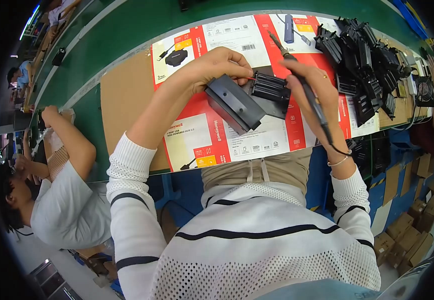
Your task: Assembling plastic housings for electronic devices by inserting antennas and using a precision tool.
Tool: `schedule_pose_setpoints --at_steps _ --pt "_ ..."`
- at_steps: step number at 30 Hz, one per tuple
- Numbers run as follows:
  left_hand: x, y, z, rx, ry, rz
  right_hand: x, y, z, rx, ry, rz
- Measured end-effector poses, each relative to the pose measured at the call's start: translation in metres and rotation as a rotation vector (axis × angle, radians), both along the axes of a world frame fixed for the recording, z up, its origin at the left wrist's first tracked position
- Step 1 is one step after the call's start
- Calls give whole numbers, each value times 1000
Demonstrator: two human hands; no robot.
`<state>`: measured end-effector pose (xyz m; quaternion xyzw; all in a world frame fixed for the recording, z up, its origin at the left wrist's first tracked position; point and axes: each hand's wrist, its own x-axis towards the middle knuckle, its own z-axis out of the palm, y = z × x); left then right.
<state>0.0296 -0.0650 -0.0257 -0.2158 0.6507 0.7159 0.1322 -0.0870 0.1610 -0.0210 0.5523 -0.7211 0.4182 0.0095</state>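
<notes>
My right hand (317, 82) grips a soldering iron (309, 97) with a dark handle, its metal tip pointing up and to the left, away from the work. The fingers of my left hand (222, 65) are pinched on a thin red wire (251, 78) at the left end of a black slotted battery holder (271, 86). My right fingertips are close to the holder's other end. Below my left hand, a black rectangular box (234, 102) with two small holes lies tilted. A flat dark panel (275, 108) lies under the holder.
Red-and-white printed card sheets (192, 132) cover the work surface beside plain brown cardboard (122, 95). A heap of black battery holders (359, 60) is piled at the right, with a small fan (424, 91) beyond. Another person (67, 195) sits at my left; a green surface (142, 25) runs behind.
</notes>
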Motion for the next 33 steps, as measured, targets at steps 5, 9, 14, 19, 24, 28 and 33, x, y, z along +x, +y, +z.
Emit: schedule_pose_setpoints --at_steps 5,9,14,19,24,28,33 --pt "-5 0 3 -83 -27 -15 3 11 16 -49 -536 -27" --pt "-6 1 4 -110 -31 -32 2 13 18 -26 -568 3" --pt "-7 1 5 -119 -26 -39 1 11 20 0 -557 -2" --pt "-5 -2 0 -139 -12 -72 0 10 21 45 -555 -4" --pt "-6 -2 1 -136 -14 -91 3 7 19 25 -578 2" --pt "-6 -2 2 -153 -15 -77 1 6 18 38 -572 1" --pt "-7 -1 3 -147 -15 -55 1 6 22 106 -497 8"
